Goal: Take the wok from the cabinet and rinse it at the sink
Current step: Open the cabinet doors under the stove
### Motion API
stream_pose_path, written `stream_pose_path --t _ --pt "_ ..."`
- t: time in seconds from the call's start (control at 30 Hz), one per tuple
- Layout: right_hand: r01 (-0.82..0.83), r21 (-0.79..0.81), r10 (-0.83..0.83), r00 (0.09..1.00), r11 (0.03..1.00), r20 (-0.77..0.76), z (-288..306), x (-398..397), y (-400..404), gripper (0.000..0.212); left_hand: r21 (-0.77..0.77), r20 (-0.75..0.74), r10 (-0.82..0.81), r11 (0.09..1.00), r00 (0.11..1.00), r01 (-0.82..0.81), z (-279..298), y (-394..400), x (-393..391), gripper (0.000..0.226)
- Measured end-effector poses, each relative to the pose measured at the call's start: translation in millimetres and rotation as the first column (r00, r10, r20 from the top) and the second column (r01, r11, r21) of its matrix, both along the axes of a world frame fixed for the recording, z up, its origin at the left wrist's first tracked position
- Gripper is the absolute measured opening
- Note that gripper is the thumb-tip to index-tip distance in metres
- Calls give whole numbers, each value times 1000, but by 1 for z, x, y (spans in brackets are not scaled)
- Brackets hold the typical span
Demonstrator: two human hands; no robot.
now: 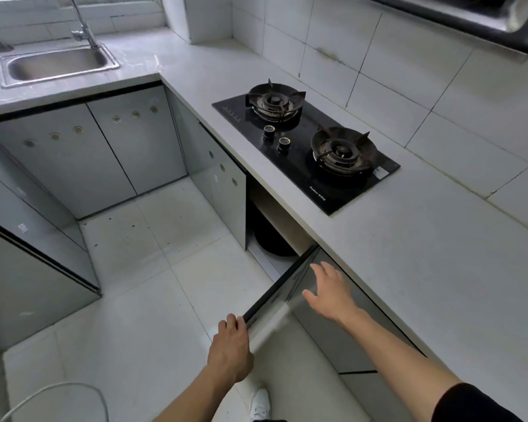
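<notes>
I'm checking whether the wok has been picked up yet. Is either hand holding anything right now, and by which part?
The left hand grips the open cabinet door by its outer edge. The right hand is open, holding nothing. The wok sits untouched inside.

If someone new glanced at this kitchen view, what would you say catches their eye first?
Probably the black two-burner gas hob set in the pale countertop. Next, the two hands low in the view: the left hand grips the edge of the open cabinet door, the right hand is spread open beside it. Inside the cabinet sits a dark wok.
</notes>
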State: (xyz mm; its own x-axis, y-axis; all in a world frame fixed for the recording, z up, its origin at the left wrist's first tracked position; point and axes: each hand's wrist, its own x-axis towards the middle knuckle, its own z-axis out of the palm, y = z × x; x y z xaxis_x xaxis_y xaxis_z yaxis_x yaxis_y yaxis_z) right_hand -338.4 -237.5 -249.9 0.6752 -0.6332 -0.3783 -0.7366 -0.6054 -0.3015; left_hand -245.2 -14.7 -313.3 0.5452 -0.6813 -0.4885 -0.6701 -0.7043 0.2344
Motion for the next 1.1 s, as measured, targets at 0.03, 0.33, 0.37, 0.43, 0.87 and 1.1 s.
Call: stream_pose_path --t 0.03,0.33,0.37,0.43,0.87,1.1 --pt "-12 0 12 1000 1000 -12 1 2 3 73 0 -21 -3 1000 1000 3 2 2 0 53" --pt "34 -35 -31 997 999 69 43 96 71 70 -118 -109 -19 993 994 6 53 42 136 52" --pt "33 -40 -30 996 999 82 44 96 70 71 -148 -108 3 989 994 -19 58 39 143 55" --pt "19 -39 -15 996 999 91 49 96 68 73 -201 -111 59 976 992 -80 69 33 157 57" --pt "134 -51 -127 984 990 124 76 196 172 70 -476 -328 221 801 919 -363 114 115 322 36" --pt "182 -57 -175 977 982 120 63 238 158 69 -468 -663 198 643 722 -606 129 87 365 7"
